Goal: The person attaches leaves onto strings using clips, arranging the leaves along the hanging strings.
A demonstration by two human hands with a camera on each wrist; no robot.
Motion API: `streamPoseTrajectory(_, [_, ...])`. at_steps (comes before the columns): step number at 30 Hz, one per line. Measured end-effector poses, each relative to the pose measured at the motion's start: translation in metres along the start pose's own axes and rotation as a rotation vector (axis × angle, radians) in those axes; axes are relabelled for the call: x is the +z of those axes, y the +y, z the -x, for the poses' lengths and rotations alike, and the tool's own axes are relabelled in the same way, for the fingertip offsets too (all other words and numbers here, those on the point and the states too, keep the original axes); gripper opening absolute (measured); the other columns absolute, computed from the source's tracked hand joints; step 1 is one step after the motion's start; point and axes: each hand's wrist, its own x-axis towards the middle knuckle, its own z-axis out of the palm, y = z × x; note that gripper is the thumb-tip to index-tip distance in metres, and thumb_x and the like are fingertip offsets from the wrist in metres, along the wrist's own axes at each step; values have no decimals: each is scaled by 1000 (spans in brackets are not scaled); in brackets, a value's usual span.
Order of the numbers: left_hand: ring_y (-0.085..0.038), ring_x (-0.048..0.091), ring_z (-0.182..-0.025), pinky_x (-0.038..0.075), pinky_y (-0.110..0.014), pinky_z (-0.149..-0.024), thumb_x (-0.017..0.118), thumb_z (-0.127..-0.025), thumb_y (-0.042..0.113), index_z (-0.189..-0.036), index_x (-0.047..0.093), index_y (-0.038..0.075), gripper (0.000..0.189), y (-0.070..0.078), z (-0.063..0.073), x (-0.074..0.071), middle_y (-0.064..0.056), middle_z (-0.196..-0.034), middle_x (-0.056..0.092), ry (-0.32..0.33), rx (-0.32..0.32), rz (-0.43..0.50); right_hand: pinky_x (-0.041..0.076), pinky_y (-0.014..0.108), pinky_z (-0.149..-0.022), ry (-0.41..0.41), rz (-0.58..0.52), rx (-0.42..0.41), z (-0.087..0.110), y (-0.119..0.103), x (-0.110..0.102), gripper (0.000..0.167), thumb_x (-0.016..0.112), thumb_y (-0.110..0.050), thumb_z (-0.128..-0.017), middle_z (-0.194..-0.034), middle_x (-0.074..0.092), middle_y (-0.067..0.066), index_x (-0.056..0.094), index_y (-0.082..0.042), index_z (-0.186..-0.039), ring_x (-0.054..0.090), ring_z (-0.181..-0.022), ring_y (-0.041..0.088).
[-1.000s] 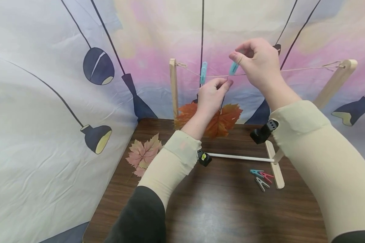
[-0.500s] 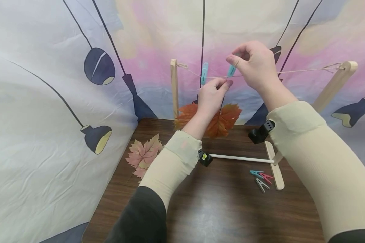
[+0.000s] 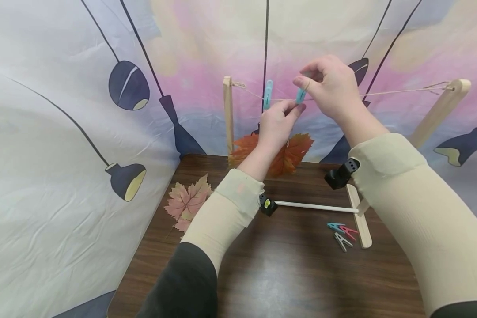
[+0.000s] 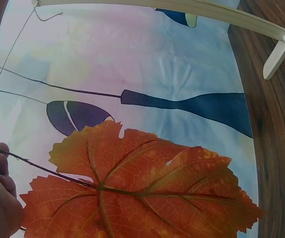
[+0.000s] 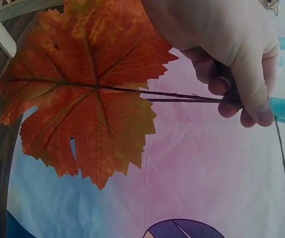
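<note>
My left hand (image 3: 276, 126) pinches the dark stem (image 5: 192, 95) of an orange artificial maple leaf (image 4: 142, 193), which hangs below the fingers. In the right wrist view two thin dark stems run into that grip. With thumb and fingers, my right hand (image 3: 335, 88) pinches a light blue clothespin (image 3: 300, 96) at the string (image 3: 397, 92), its lower end right at the left fingertips. A second blue clothespin (image 3: 268, 95) sits upright on the string, just left of the hands. Orange leaf shows on both sides of my left forearm, which hides the part between.
The string is tied between two wooden posts (image 3: 437, 115), joined low down by a white rod (image 3: 318, 206). Several loose clothespins (image 3: 343, 240) lie by the right foot. Pinkish leaves (image 3: 188, 201) lie at the table's left. A painted cloth (image 3: 198, 53) hangs behind.
My right hand has shifted left and slightly down, bringing the clothespin to the left fingertips. The orange leaf has risen slightly; the left hand has stayed nearly still.
</note>
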Motion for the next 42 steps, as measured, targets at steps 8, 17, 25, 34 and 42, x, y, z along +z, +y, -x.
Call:
streamPoseTrajectory(8, [-5,54,-76,43,-20,-68,61,-89,42,-102,71,19,29,-4,5,1,10,-88,66,15,-20,71,40,41,-94,-61,-13,20,1,1,0,48,56,-41,-92,-125,52,9,57,-10,-129,53,-112,24])
streamPoseTrajectory(17, [-6,59,-70,46,-19,-67,63,-87,43,-108,70,18,33,-12,13,5,11,-92,67,12,-56,147,41,40,-96,-81,-44,72,3,3,-3,55,57,-46,-90,-129,51,7,52,-13,-135,52,-116,21])
streamPoseTrajectory(25, [1,57,-89,45,-17,-76,64,-87,43,-110,69,17,35,-15,24,2,10,-98,66,22,-23,124,41,37,-95,-6,-75,72,9,6,-7,55,58,-45,-90,-125,54,7,52,-14,-135,55,-113,22])
streamPoseTrajectory(34, [0,57,-88,45,-16,-75,66,-85,43,-108,70,15,36,-20,35,-2,10,-99,66,63,20,149,44,22,-89,174,-118,67,28,13,-8,45,63,-38,-88,-114,57,6,60,-15,-126,58,-100,15])
streamPoseTrajectory(42, [-2,58,-86,45,-15,-74,69,-84,40,-109,70,14,36,-20,39,-6,6,-98,66,53,67,100,42,17,-81,199,-117,48,39,19,-6,42,64,-38,-88,-107,59,3,63,-13,-122,57,-88,5])
